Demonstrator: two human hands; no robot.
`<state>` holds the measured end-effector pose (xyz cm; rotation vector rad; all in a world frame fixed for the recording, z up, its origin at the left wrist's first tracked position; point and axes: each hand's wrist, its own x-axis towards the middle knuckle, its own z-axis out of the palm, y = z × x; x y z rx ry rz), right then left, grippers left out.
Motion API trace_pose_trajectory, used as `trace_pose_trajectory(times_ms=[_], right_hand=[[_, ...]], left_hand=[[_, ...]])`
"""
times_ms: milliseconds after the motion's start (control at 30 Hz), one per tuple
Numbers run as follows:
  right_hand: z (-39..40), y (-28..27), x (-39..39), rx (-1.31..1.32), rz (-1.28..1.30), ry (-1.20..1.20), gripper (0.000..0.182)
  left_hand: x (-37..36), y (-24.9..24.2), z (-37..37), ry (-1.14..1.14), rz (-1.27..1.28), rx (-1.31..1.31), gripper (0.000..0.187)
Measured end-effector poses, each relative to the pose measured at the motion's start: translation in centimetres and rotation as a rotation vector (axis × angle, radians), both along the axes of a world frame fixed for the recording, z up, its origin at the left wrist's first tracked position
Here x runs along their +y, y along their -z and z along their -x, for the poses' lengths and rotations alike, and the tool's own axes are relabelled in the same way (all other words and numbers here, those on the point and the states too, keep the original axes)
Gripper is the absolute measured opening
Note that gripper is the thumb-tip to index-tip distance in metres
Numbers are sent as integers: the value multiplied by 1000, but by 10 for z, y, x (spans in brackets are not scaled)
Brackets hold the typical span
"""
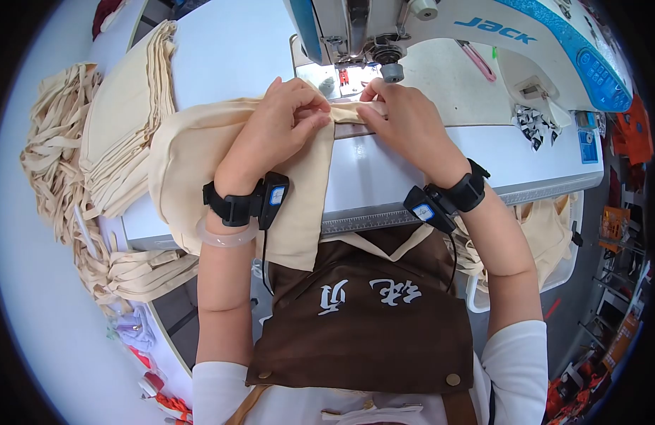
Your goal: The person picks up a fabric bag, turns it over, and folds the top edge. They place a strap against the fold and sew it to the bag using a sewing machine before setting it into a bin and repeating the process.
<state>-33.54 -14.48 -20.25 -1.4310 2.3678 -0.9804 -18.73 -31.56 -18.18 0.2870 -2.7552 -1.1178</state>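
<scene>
A cream cloth panel (295, 205) lies over the front of the sewing table and hangs past its edge. My left hand (288, 117) pinches the panel's upper corner, thumb and fingers together. Between my hands runs a narrow cream strap (347, 112), level with the panel's top edge. The other end of that strap is in my right hand (405, 117), its thumb and forefinger pressed together. Both hands are just in front of the needle area of the sewing machine (483, 28), where a red presser-foot part (343, 78) shows under the light.
To the left rest a stack of cream cloth panels (129, 120) and a heap of cream straps (54, 156). Pink snips (476, 60) and a black-and-white crumpled piece (536, 126) are on the right. A white bin (561, 273) with cream cloth stands below the table's right side.
</scene>
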Motion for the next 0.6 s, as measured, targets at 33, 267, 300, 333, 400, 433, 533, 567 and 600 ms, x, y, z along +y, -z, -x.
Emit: trace_pose_trajectory(times_ms=[33, 267, 300, 333, 400, 433, 533, 567, 600], right_hand=[[1, 1, 0, -9, 16, -1, 23], [2, -4, 5, -205, 112, 32, 22], [3, -3, 6, -211, 117, 32, 22], [4, -2, 6, -218, 124, 32, 22], [4, -3, 7, -243, 131, 17, 23], [5, -4, 7, -254, 134, 10, 23], [5, 0, 8, -326, 202, 6, 22], [3, -2, 9, -361, 214, 2, 21], [1, -4, 10, -396, 225, -1, 20]], left_hand=[[2, 0, -1, -3, -17, -1, 17], [25, -3, -11, -210, 165, 170, 42], [27, -2, -12, -216, 191, 167, 44], [29, 0, -13, -222, 217, 163, 46], [32, 3, -14, -241, 247, 163, 50], [33, 5, -14, -255, 250, 167, 51], [41, 3, -14, -300, 284, 117, 56], [45, 1, -14, -316, 300, 90, 57], [49, -1, -14, -331, 333, 97, 55]])
